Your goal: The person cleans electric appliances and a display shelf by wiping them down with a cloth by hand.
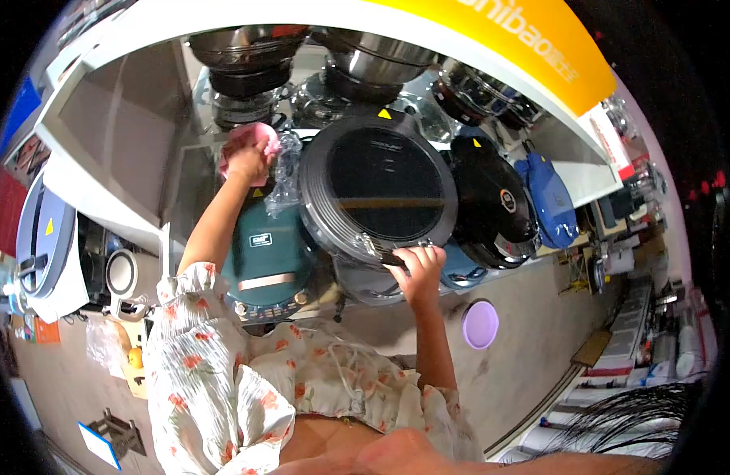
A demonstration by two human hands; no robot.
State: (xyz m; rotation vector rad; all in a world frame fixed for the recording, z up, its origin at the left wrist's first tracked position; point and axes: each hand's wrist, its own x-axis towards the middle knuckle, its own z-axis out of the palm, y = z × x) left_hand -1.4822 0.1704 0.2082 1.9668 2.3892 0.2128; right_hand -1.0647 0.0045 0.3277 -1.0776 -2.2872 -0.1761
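Observation:
My left hand is closed around a pink cloth, reaching over the back of a dark green electric griddle. Crumpled clear plastic wrap lies just right of that hand. Across the middle, a large round dark grey electric baking pan is tilted up, its lid facing me. The fingers of my right hand are curled over the front handle of this baking pan. How its underside rests is hidden.
Steel pots stand on the glass shelf behind. A black electric pan and a blue one are to the right. A white shelf wall rises at left. A purple round basin sits on the floor.

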